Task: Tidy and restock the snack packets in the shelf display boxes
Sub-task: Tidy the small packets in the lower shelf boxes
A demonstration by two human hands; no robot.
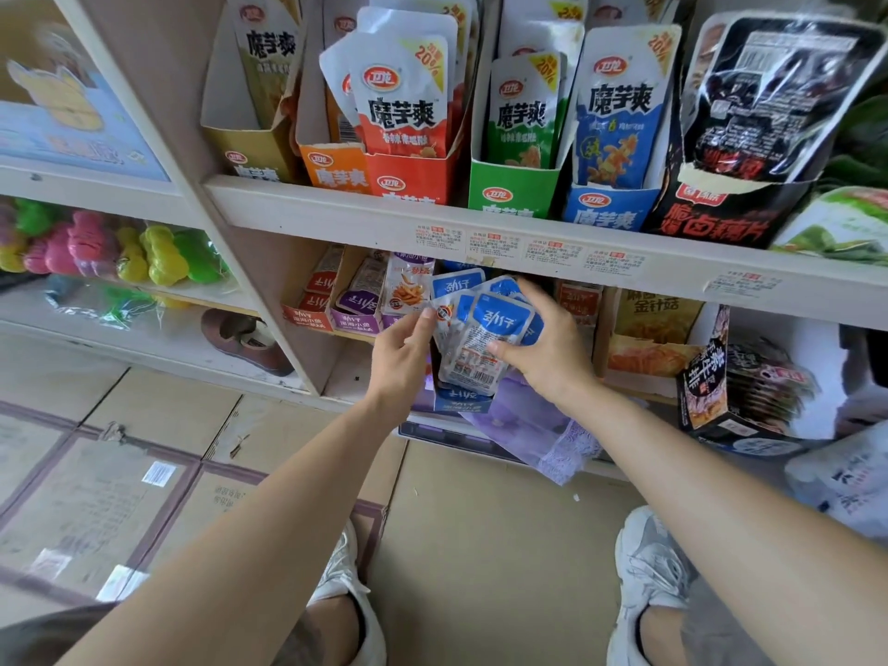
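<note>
Both hands at the lower shelf, centre. Right hand (552, 348) grips a fanned stack of blue snack packets (480, 338), thumb across the front, fingers curled behind. Left hand (401, 350) pinches the stack's left edge. Stack sits just above the open blue display box (461, 398), below the upper shelf (336, 211) edge.

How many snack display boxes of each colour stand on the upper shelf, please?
Yellow box: 1
Orange box: 1
Red box: 1
Green box: 1
Blue box: 1
Black box: 1
Total: 6
The far right edge is unclear.
</note>
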